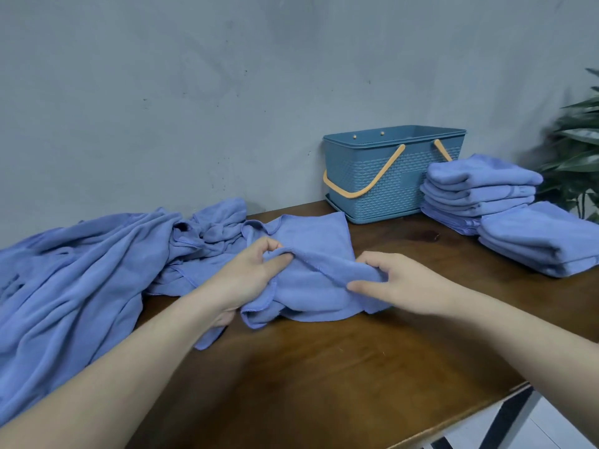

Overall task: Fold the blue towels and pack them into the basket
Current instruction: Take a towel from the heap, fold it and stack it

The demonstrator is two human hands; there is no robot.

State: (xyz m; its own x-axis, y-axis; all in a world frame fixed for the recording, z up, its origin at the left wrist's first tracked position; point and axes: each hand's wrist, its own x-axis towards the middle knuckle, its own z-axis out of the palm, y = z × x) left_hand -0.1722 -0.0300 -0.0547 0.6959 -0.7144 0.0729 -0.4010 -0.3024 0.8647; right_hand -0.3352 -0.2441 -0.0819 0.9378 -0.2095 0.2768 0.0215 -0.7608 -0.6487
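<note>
Basket (389, 186) behind towel (317, 254), stacks (479, 186) right.

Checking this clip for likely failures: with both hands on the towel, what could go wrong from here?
The towel, pinched by the left hand and right hand, is bunched and may fold unevenly. Its left side touches the unfolded pile, so it could drag cloth along. The tall folded stack beside the basket might topple if bumped.

The towel (311, 270) at centre frame is soft matt cloth with a fine nap and stitched hems, as are the heap (81, 286) at left and the stacks (486, 189) at right. The basket (389, 183) is matt plastic with an embossed weave; its handles (366, 183) are smooth. The table (324, 367) is dark, faintly glossy wood. The wall (194, 92) is matt and speckled.
</note>
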